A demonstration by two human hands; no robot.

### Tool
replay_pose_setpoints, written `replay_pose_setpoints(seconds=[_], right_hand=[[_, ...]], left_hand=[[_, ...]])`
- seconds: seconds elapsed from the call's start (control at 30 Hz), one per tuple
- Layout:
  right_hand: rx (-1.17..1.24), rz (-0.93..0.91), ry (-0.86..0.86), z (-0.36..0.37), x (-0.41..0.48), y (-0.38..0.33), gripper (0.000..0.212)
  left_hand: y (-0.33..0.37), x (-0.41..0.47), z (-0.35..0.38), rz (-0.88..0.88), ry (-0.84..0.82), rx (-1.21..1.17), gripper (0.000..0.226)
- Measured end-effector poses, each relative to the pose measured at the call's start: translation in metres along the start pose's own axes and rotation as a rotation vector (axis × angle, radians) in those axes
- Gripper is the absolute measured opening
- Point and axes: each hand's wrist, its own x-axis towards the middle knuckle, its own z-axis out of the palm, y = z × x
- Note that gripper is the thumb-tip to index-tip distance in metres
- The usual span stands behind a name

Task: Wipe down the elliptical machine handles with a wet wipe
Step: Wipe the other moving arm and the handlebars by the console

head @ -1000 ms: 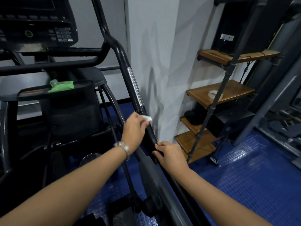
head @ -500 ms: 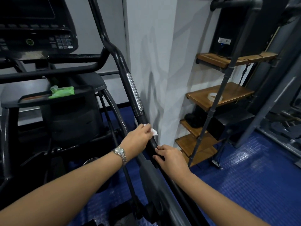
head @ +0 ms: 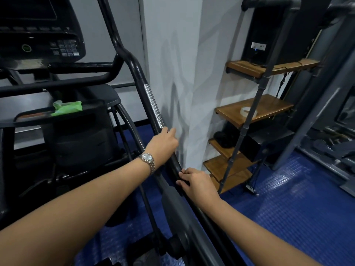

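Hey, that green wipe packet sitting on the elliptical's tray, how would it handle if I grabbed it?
The green wipe packet looks like a soft, crumpled pouch, so it would probably flex rather than hold its shape. It seems flat and partly used, so likely light. Lying flat on the tray, it should not roll, though glossy film might be a bit slippery.

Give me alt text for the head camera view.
A person's left hand grips the elliptical's black handle just below its silver sensor strip, while the right hand steadies the bar lower down. A green wipes pack sits on the machine's tray.
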Motion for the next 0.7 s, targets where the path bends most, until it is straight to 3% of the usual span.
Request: replay_pose_setpoints(seconds=[0.13, 0.2, 0.33, 0.47, 0.7], right_hand=[[0.002, 0.009, 0.009, 0.0, 0.0, -0.002, 0.029], [0.0, 0.007, -0.001, 0.0, -0.001, -0.001, 0.03], [0.006, -0.008, -0.008, -0.002, 0.0, -0.002, 0.032], [-0.023, 0.012, -0.025, -0.003, -0.001, -0.003, 0.031], [-0.015, 0.001, -0.001, -0.002, -0.002, -0.006, 0.031]], left_hand=[[0.02, -0.016, 0.01, 0.146, -0.056, 0.047, 0.026], [0.018, -0.017, 0.016, 0.126, -0.044, -0.028, 0.028], [0.003, -0.018, 0.016, -0.02, 0.134, -0.134, 0.029], [0.022, -0.034, 0.036, 0.107, 0.131, -0.108, 0.028], [0.011, -0.035, 0.051, -0.177, 0.389, -0.441, 0.008]])
